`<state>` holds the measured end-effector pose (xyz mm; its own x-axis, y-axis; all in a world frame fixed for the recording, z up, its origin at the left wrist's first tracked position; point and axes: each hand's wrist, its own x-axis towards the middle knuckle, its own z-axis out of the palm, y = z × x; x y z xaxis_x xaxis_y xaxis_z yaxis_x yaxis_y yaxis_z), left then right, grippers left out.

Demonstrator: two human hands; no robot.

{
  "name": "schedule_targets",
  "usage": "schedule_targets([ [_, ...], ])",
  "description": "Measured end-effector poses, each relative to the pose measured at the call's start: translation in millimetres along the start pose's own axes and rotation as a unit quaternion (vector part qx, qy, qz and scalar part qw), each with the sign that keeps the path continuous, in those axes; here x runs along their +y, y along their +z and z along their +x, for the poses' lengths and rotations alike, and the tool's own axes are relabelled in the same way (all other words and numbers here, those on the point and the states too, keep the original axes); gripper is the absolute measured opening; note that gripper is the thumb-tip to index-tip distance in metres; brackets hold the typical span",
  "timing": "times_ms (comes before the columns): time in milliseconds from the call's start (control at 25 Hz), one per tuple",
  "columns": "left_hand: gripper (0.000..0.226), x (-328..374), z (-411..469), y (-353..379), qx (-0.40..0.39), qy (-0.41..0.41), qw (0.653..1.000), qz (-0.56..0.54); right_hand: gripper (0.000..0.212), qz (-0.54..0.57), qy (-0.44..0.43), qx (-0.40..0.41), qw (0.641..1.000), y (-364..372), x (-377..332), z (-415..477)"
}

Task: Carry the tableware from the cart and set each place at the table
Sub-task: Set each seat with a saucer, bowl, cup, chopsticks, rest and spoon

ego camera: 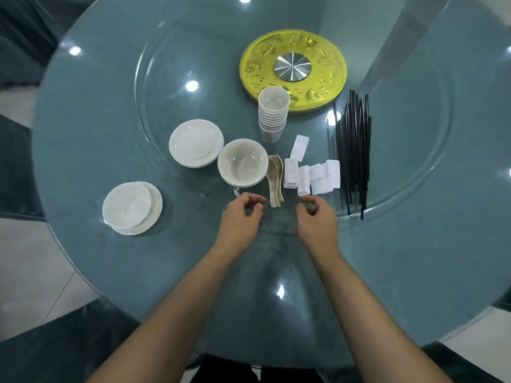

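On the round glass table [110, 120] lie stacked white plates [132, 208] at the near left and a second plate stack [195, 143] farther in. Beside that stands a stack of white bowls [242, 162], then stacked cream spoons [275, 178], several white chopstick rests [311, 172], a bundle of black chopsticks [354, 150] and a tall stack of white cups [273, 113]. My left hand [243, 217] hovers just below the bowls, fingers loosely curled, holding nothing. My right hand [318, 217] hovers below the rests, fingers loosely curled and empty.
A gold disc with a steel centre [293, 69] sits at the middle of the raised glass turntable [166, 64]. Dark chairs stand at the left edge of the table. Pale floor shows at both lower sides.
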<state>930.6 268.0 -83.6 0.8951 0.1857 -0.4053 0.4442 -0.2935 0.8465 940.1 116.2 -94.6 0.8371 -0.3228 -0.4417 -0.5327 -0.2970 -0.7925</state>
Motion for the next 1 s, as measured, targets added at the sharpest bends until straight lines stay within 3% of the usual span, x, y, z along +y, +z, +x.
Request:
schedule_targets([
  [400, 0.017, 8, 13, 13, -0.015, -0.012, 1.000, 0.023, 0.022, -0.061, -0.049, 0.054, 0.996, -5, -11, 30],
  [1000, 0.017, 15, 30, 32, -0.033, -0.008, 0.999, 0.013, 0.019, -0.146, 0.007, 0.064, 0.987, -4, -11, 57],
])
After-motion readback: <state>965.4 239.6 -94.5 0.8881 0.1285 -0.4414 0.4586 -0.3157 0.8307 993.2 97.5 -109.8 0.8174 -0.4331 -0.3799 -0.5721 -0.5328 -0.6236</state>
